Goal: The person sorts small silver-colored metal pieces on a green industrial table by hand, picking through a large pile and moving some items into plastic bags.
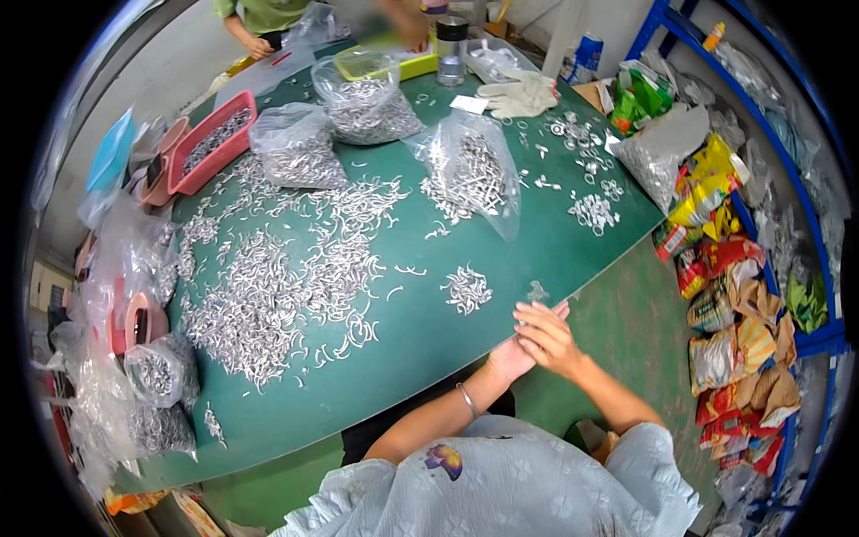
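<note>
My left hand and my right hand are together at the near edge of the green table. The right lies across the left, its fingers stretched out. Most of the left palm and fingers is hidden, but its fingertips show straight beyond the right hand. I see nothing held between them. Just past the fingers lies a small greyish cluster. A small heap of curved silvery metal pieces sits to the left of my hands. Farther left spreads a large pile of similar pieces.
Bags of metal parts and a pink basket stand toward the back. An open plastic bag spills parts. Rings, a white glove and a bottle lie farther off. A blue shelf stands right; another person is across.
</note>
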Available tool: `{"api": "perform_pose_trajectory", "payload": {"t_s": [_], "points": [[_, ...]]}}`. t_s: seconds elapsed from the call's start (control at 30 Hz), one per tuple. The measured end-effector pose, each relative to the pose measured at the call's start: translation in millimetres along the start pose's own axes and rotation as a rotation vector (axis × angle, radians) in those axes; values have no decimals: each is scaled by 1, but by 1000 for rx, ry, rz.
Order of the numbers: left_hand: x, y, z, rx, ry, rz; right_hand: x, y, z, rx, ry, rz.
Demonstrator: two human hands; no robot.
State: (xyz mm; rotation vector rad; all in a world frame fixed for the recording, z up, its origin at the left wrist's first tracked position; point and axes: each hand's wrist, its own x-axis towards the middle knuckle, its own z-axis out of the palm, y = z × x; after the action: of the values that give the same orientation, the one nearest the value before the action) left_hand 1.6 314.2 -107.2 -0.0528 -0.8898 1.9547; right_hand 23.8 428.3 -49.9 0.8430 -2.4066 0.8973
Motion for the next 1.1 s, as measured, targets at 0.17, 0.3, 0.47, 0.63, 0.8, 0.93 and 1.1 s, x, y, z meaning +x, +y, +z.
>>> {"api": "perform_pose_trajectory", "payload": {"t_s": [0.17,0.3,0.47,0.63,0.8,0.93,1.1], "points": [[-23,7,-26,417,16,79,-14,-26,33,37,245,51],[-27,-22,5,660,550,155,-50,-32,48,18,295,99],[-35,-34,59,811,640,266,12,-65,58,-186,560,154],[-16,-2,98,-47,32,31,134,-94,9,-221,359,-44],[37,50,226,415,407,367,184,-72,0,-97,521,91],[119,136,326,768,408,921,171,-40,23,44,450,289],[179,242,401,1884,595,1409,136,-21,33,156,443,591]]}}
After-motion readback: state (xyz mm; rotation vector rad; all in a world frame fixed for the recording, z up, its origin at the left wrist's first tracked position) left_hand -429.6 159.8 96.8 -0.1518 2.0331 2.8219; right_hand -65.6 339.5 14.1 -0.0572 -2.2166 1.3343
